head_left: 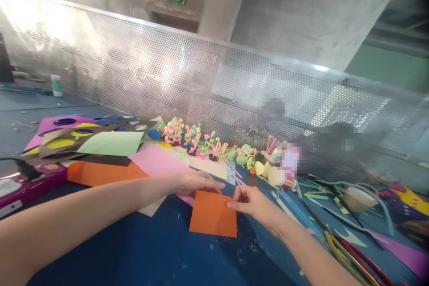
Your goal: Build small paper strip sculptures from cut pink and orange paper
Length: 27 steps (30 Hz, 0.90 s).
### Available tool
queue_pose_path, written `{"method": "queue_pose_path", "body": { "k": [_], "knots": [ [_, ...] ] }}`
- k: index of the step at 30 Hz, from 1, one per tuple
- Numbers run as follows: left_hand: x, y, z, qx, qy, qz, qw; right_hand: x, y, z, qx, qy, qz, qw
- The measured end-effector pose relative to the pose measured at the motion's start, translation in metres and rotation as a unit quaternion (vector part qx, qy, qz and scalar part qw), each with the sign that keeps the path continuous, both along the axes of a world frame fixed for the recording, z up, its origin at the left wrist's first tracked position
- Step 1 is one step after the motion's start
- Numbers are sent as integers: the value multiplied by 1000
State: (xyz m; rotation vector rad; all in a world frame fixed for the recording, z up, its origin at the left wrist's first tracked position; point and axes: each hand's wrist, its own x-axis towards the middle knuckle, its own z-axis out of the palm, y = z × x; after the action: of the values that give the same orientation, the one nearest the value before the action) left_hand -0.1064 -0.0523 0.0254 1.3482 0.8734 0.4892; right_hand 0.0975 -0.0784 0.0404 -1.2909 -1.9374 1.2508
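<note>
An orange square of paper [213, 215] is held upright or slightly tilted above the blue table, between both hands. My left hand [200, 182] is at its top edge, fingers pointing right and partly behind the paper. At the upper right corner my right hand [250, 201] pinches the sheet between thumb and bent fingers. Behind the hands lie a pink sheet [161, 160] and a larger orange sheet [103, 173], which my left forearm partly covers.
Cut coloured sheets [110, 143] and a purple power strip [36, 187] lie left. Small paper flowers [192, 136] line the perforated metal screen [167, 71]. Yellow-handled scissors [340, 254], red handles and paper strips are at right. A glue stick [56, 86] stands far left.
</note>
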Motion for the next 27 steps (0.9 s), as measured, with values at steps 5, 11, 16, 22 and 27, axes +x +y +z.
{"method": "queue_pose_path", "body": {
  "k": [5, 11, 16, 22, 27],
  "knots": [
    [-1, 0, 2, 9, 15, -11, 1000, -3, -3, 0, 10, -21, -7, 1000],
    [0, -8, 13, 96, 34, -74, 992, -5, -8, 1, 11, -28, 4, 1000],
    [7, -17, 19, 209, 74, -82, 972, -9, -11, 3, 11, -17, 7, 1000],
    [7, -16, 26, 257, 69, -67, 962, -8, -15, 14, 47, -21, -1, 999],
    [6, -8, 22, 276, 101, -12, 956, -6, -15, 23, 65, -11, -5, 998]
  ]
}}
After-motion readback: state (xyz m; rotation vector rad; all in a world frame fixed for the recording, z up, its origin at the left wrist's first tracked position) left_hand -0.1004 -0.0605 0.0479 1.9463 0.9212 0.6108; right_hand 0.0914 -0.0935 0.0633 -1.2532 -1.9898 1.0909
